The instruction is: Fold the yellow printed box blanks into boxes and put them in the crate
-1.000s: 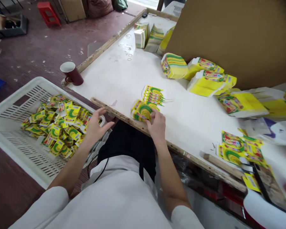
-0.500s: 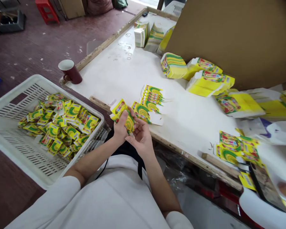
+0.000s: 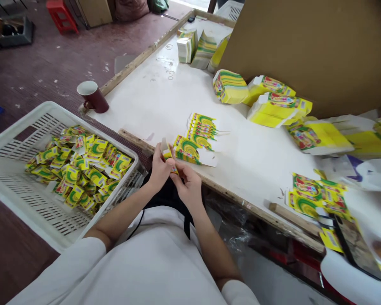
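Between both hands, at the table's front edge, is a small yellow carton (image 3: 167, 153) with a white flap standing up at its far end. My left hand (image 3: 161, 170) grips it around the side, thumb on top. My right hand (image 3: 188, 183) pinches its near end; the fingers cover much of it. Just beyond the hands, a fanned row of flat yellow-and-green cartons (image 3: 187, 146) lies on the white table (image 3: 241, 161). To the left, a white plastic basket (image 3: 6, 148) holds a heap of folded small cartons (image 3: 79, 169).
A maroon mug (image 3: 97, 99) stands at the table's left corner. Stacks of flat cartons (image 3: 231, 87) line the back, before a large brown cardboard sheet (image 3: 307, 55). At right lie more cartons (image 3: 305, 195), a wooden strip (image 3: 294, 219) and a phone (image 3: 355, 245).
The carton has turned from showing its broad printed face to standing edge-on with its flap up. My right hand's fingers have closed onto its near end.
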Tool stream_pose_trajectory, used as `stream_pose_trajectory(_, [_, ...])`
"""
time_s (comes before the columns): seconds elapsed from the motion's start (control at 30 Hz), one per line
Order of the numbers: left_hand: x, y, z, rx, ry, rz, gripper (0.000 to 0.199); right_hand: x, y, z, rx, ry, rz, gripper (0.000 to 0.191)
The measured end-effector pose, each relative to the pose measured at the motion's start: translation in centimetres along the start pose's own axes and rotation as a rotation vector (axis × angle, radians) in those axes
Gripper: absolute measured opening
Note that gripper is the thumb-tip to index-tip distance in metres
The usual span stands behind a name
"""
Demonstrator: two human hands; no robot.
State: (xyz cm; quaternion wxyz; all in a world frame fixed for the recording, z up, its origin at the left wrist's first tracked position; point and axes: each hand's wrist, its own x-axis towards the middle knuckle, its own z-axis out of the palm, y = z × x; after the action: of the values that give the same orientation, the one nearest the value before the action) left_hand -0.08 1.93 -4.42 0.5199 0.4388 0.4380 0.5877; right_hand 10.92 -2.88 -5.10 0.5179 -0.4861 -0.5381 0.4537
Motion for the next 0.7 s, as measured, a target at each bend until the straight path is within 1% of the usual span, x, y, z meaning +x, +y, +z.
stream_pose_trajectory(0.07, [0.0,0.1,-0.4,-0.072,-0.045,0.041,0.073,0.4,0.1,-0.7,-0.002,0.039,0.021,0.026])
stream_pose_trajectory(0.13, [-0.2,0.0,-0.9,-0.099,-0.06,0.013,0.055,0.7,0.1,-1.3,0.053,0.067,0.05,0.026])
stream_pose_trajectory(0.2, [-0.3,-0.2,-1.3,-0.078,-0.01,-0.015,0.038,0.7,-0.1,-1.4,0.087,0.051,0.066,0.025])
stream_pose_trajectory(0.27, [-0.3,-0.4,-1.7,-0.064,0.061,-0.004,0.031,0.7,-0.4,-1.3,0.097,0.031,0.068,0.022])
stream_pose_trajectory(0.3, [-0.3,-0.5,-1.9,-0.067,0.069,-0.003,0.03,0.6,-0.6,-1.3,0.111,0.03,0.07,0.021])
stream_pose_trajectory(0.33, [-0.3,-0.6,-2.0,-0.076,0.052,-0.013,0.03,0.7,-0.8,-1.3,0.129,0.041,0.076,0.02])
stream_pose_trajectory(0.43, [-0.5,-0.6,-2.2,-0.144,-0.066,-0.095,0.044,1.0,-1.2,-1.5,0.177,0.094,0.117,0.021])
stream_pose_trajectory(0.5, [-0.8,-0.6,-2.1,-0.158,-0.124,-0.159,0.048,1.2,-1.3,-1.6,0.184,0.115,0.137,0.022])
stream_pose_trajectory(0.53, [-0.9,-0.5,-2.1,-0.148,-0.129,-0.178,0.044,1.2,-1.3,-1.6,0.185,0.119,0.139,0.022])
stream_pose_trajectory(0.6, [-1.0,-0.5,-1.9,-0.113,-0.096,-0.18,0.033,1.2,-1.1,-1.4,0.186,0.114,0.132,0.023])
stream_pose_trajectory(0.7, [-0.8,-0.3,-1.7,-0.103,-0.013,-0.154,0.031,0.9,-0.6,-1.0,0.179,0.089,0.123,0.021])
